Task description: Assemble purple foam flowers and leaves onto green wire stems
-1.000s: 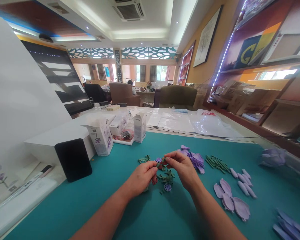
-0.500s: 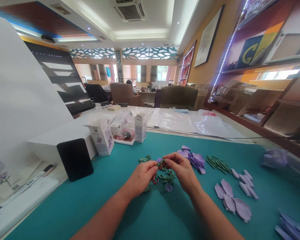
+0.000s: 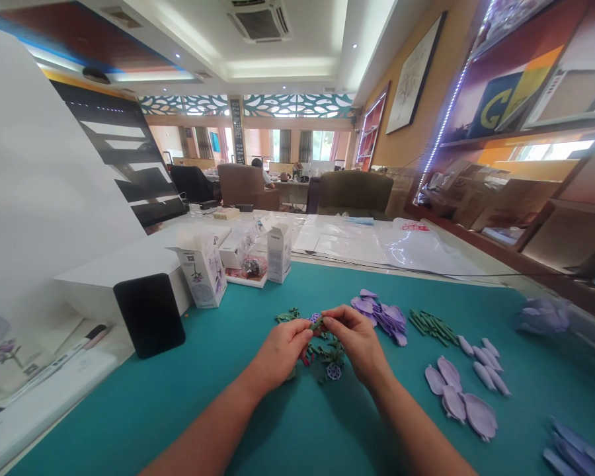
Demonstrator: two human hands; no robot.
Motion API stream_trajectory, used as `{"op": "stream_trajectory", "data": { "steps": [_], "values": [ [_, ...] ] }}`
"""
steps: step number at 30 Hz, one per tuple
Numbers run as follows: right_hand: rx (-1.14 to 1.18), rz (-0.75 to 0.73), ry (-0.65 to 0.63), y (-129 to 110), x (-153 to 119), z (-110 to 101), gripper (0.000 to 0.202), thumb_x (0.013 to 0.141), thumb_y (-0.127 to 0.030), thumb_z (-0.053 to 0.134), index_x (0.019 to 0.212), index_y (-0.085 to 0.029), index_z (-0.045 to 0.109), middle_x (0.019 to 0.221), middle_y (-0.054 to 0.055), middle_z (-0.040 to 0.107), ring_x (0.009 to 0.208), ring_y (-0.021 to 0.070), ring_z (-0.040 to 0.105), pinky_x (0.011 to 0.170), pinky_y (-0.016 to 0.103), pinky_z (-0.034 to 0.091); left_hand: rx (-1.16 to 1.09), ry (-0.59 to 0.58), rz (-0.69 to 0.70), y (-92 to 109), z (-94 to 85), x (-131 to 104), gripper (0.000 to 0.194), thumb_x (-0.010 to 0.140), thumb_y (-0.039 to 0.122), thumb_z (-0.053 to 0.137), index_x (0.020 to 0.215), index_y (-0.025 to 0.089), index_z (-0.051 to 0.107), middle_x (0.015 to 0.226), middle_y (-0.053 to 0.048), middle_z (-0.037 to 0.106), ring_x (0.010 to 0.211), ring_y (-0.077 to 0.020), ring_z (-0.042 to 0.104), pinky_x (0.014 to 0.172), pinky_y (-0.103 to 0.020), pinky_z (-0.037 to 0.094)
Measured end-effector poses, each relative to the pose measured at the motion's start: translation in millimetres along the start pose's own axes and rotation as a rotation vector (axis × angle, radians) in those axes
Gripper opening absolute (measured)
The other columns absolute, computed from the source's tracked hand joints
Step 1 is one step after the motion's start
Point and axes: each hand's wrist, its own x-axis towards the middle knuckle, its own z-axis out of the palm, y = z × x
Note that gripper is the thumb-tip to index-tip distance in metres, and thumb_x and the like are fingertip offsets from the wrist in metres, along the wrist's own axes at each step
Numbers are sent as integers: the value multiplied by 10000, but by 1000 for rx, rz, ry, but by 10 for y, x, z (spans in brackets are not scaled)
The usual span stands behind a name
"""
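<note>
This looks like an office. Padded chairs (image 3: 354,193) stand near a far desk (image 3: 292,188) (a person (image 3: 267,177) sits there). The ceiling (image 3: 312,49) carries an air-conditioner (image 3: 260,25), and lit shelves (image 3: 466,232) hold cardboard boxes (image 3: 515,206).

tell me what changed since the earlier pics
The right hand has edged slightly toward the left hand, narrowing the gap between them. Both hold a small green piece; no release shows. The purple petals, green sticks and black tablet stayed put.

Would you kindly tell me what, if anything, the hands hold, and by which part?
A green piece, pinched near opposite ends by the left hand and the right hand.
</note>
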Motion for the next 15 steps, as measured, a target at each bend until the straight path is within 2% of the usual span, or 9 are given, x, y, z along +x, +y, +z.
{"op": "stream_trajectory", "data": {
  "steps": [3, 5, 10, 15],
  "values": [
    [-3, -32, 39, 12, 1, 16, 253, 670, -433, 745, 746, -205, 663, 632, 7, 690, 634, 177, 638, 677, 329, 502, -6, -1, -3, 6, 3, -7, 244, 823, 300, 398, 604, 196, 423, 553, 39, 422, 550, -124, 412, 565, -241, 340],
    [-12, -27, 15, -1, 1, 2, 258, 684, -430, 737, 770, -199, 662, 646, 9, 695, 651, 177, 641, 689, 326, 499, -22, -13, -8, 11, 2, -8, 242, 825, 302, 396, 610, 195, 425, 551, 39, 426, 554, -126, 425, 568, -241, 342],
    [-82, 11, -24, -67, 0, -71, 279, 735, -452, 697, 843, -195, 674, 699, 15, 707, 703, 171, 638, 699, 301, 478, -15, -29, 8, -4, 6, 3, 226, 839, 306, 386, 747, 175, 545, 571, 38, 456, 578, -134, 458, 589, -241, 353],
    [-137, 19, -27, -95, 6, -109, 271, 725, -454, 704, 765, -188, 672, 688, 6, 683, 690, 155, 606, 690, 281, 463, 57, -18, 34, -18, 15, -4, 247, 846, 312, 384, 778, 175, 578, 585, 33, 475, 585, -134, 463, 591, -241, 348]
  ]
}}
